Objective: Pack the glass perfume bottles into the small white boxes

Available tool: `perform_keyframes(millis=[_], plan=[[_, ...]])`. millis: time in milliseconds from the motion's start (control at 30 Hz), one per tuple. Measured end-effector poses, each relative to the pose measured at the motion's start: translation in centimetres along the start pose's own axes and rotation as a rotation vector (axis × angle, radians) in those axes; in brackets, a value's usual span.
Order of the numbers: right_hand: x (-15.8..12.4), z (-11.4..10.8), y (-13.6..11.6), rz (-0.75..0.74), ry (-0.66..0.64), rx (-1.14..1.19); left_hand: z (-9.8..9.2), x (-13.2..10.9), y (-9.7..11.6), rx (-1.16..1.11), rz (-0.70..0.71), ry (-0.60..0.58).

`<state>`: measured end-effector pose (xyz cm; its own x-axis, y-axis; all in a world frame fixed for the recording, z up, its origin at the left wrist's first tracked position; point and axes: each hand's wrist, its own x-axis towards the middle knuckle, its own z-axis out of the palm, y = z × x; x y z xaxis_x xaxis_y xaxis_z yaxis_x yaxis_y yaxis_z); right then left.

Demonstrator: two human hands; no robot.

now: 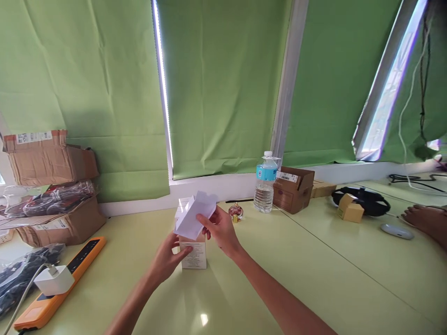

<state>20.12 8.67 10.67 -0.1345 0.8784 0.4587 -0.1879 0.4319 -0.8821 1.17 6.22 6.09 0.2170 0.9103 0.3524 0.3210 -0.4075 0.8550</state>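
Note:
A small white box (194,255) with printed text on its side stands on the pale green table (314,270). My left hand (166,258) is closed on its left side, thumb against the front. My right hand (219,230) pinches a folded white paper sheet (195,215) just above the box's open top. A small round ornament with a gold base (236,212) sits just behind my right hand.
A water bottle (264,184) and an open cardboard box (292,188) stand behind. An orange power strip with a white charger (56,279) lies left, beside stacked cardboard boxes (52,195). Another person's hand (426,221) rests at far right near a grey mouse (396,231), small yellow boxes (351,208) and black headphones (373,200).

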Motion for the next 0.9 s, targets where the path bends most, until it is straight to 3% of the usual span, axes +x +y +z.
perform_keyframes(millis=[233, 433, 667, 900], plan=[[0.5, -1.2, 0.6, -0.015, -0.06, -0.291, -1.3, -0.8, -1.1, -0.134, -0.101, 0.022], [0.6, -1.8, -0.5, -0.034, -0.194, -0.54, -0.5, -1.2, -1.4, -0.096, -0.026, 0.074], [-0.3, -0.8, -1.7, -0.065, -0.317, -0.731, 0.3, -1.9, -1.4, 0.021, 0.051, 0.123], [-0.4, -0.4, -1.9, -0.134, -0.145, -0.631, 0.2, -2.3, -1.3, 0.029, 0.032, 0.132]])
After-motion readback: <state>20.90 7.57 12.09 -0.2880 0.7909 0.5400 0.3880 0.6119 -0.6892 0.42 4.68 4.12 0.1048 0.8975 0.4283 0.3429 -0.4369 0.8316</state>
